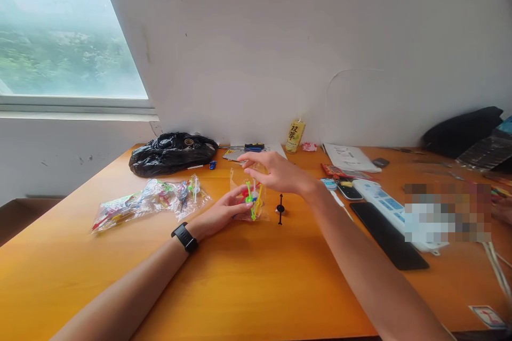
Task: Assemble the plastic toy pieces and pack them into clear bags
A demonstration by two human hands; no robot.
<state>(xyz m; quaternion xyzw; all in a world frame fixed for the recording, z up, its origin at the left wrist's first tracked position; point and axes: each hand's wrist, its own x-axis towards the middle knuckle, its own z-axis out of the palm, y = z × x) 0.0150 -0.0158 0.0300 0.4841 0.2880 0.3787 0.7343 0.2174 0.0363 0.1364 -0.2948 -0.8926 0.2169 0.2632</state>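
A clear plastic bag (262, 217) stands near the middle of the table, holding several colourful arrow-shaped plastic pieces; a green arrow piece (248, 200) and a yellow one (259, 200) show best. My left hand (228, 209), with a black watch on its wrist, is closed on the bag's near left side. Above the bag's upper right hovers my right hand (276, 171), its fingers pointing left and apart, with nothing visible between them. A black double-ended arrow piece (280, 209) lies just right of the bag, below my right wrist.
Another clear bag of plastic pieces (152, 200) lies left, before a black plastic bag (172, 153). A yellow drink pack (295, 136) stands by the wall. Right are a white power strip (384, 200), a dark flat slab (388, 234), papers (350, 157) and another person's hand (502, 206).
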